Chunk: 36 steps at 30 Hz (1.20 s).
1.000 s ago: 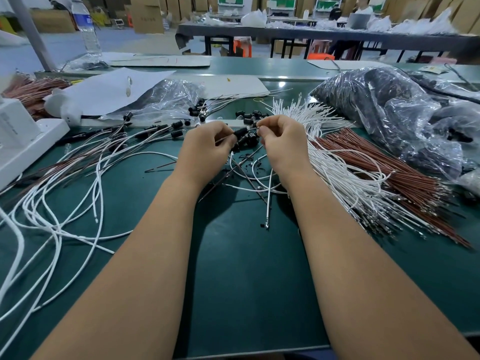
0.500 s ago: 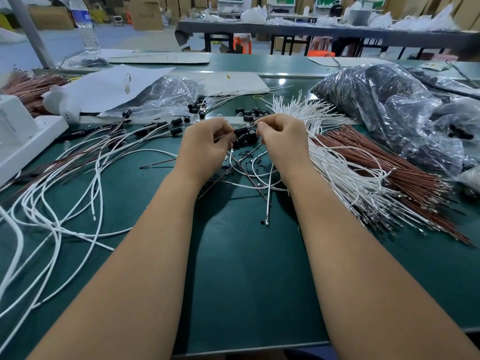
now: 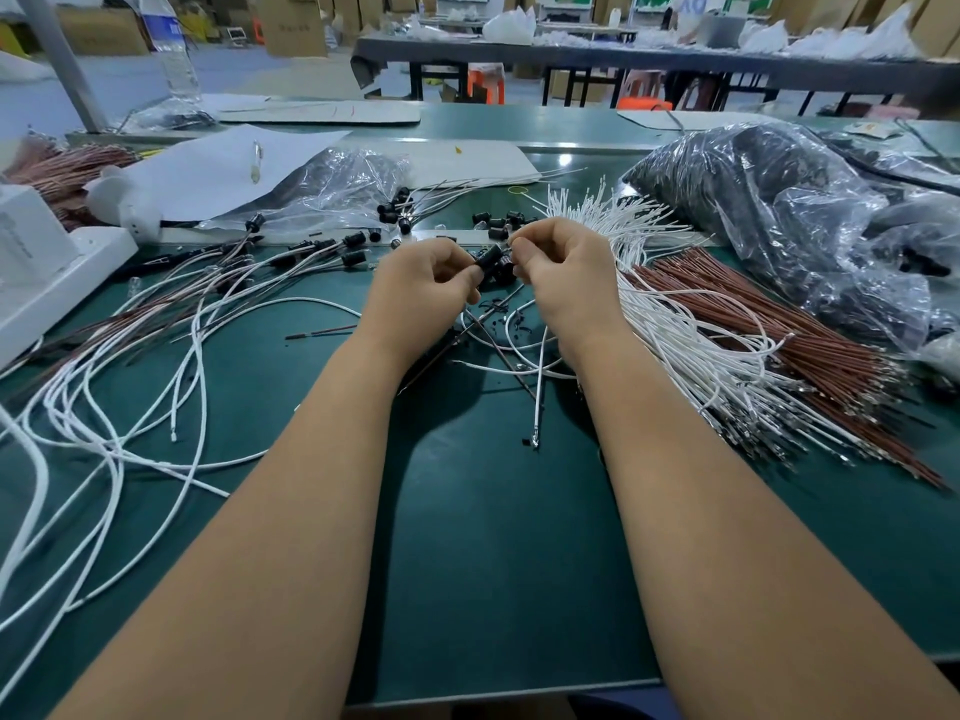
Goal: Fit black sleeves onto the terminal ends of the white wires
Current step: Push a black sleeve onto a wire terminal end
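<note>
Between the two hands, over the middle of the green bench, one black sleeve is held in the air. The left hand pinches its near-left end with curled fingers; the right hand is curled just beside its other end, fingertips pinched, apparently on a wire terminal, though the wire's tip is too small to make out. I judge the step in hand to be threading a terminal into the sleeve's mouth.

To do it well, hold the sleeve still in the left hand and let the right do the feeding, gripping the wire close behind the terminal so it cannot buckle. Line the terminal up with the bore before pushing; a crooked entry would likely snag. Push until the sleeve covers the metal fully.

Below the hands a few loose white wires cross on the bench, and one may be the wire being worked. Just beyond the hands lie spare black sleeves. To the right fans the stock bundle of white wires, with a bundle of brown wires beside it and a plastic bag of dark parts farther right. To the left, long wires with sleeves on their far ends lie spread out, apparently finished.
</note>
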Each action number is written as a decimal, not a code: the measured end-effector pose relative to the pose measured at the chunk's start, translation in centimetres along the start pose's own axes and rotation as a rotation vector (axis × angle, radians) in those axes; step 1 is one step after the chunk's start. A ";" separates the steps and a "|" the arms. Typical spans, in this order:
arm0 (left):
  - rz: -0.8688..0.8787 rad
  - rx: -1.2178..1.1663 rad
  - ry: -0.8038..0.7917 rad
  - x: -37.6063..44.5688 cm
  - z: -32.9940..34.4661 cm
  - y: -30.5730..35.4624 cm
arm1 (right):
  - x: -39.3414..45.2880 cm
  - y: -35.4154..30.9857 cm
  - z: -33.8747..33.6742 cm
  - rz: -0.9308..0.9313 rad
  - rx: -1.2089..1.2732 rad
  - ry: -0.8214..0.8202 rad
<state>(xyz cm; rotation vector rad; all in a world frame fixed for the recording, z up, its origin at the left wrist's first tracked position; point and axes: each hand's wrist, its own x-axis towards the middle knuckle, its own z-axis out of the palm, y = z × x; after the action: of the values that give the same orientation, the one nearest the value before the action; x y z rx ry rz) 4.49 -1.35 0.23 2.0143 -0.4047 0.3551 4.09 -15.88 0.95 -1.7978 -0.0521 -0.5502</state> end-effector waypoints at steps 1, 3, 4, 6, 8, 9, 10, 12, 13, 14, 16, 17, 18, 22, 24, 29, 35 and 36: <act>-0.008 -0.006 -0.012 0.0 0.0 0.0 | 0.0 0.0 0.1 0.005 0.015 -0.008; -0.025 -0.025 -0.027 0.0 0.1 0.1 | 0.0 -0.1 0.1 0.010 0.031 -0.017; -0.032 -0.038 -0.030 0.0 0.0 0.2 | -0.1 -0.1 0.1 0.012 0.037 -0.018; -0.038 -0.072 -0.028 -0.1 0.0 0.4 | 0.0 0.0 0.0 0.018 0.051 -0.018; -0.040 -0.093 -0.025 -0.1 -0.1 0.5 | 0.0 0.0 0.1 0.025 0.064 -0.024; -0.045 -0.101 -0.028 -0.1 -0.1 0.5 | 0.0 0.0 0.1 0.028 0.069 -0.030; -0.053 -0.111 -0.033 -0.1 0.0 0.6 | -0.1 0.0 0.1 0.028 0.074 -0.036; -0.080 -0.146 -0.046 -0.1 0.0 0.7 | -0.1 0.0 0.1 0.022 0.080 -0.047; -0.094 -0.166 -0.051 -0.1 0.0 0.7 | -0.2 -0.1 0.1 0.016 0.075 -0.055; -0.103 -0.185 -0.055 -0.1 -0.1 0.8 | -0.2 -0.1 0.1 0.011 0.066 -0.064; -0.108 -0.212 -0.059 -0.1 -0.2 0.8 | -0.2 -0.2 0.2 0.008 0.047 -0.074; -0.108 -0.220 -0.061 -0.1 -0.2 0.8 | -0.2 -0.1 0.2 0.008 0.036 -0.071; -0.107 -0.227 -0.063 -0.1 -0.2 0.8 | -0.2 -0.1 0.3 0.009 0.026 -0.064; -0.096 -0.230 -0.067 -0.1 -0.1 0.8 | -0.1 0.0 0.3 0.005 -0.010 -0.018; -0.087 -0.230 -0.062 -0.1 -0.1 0.8 | -0.1 0.1 0.3 -0.006 -0.036 -0.002; -0.097 -0.239 -0.040 0.0 0.1 0.5 | -0.4 -0.3 0.4 -0.008 -0.036 -0.003; -0.097 -0.225 0.023 0.2 0.1 0.4 | -0.8 -0.2 0.9 -0.007 -0.006 -0.062; -0.095 -0.223 0.030 0.2 0.1 0.3 | -0.8 -0.2 1.0 -0.015 -0.005 -0.056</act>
<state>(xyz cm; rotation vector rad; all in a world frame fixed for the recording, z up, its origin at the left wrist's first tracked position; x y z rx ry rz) 4.55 -1.64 0.52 1.8016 -0.3138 0.2685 3.67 -14.76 0.67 -1.8191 -0.1024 -0.5112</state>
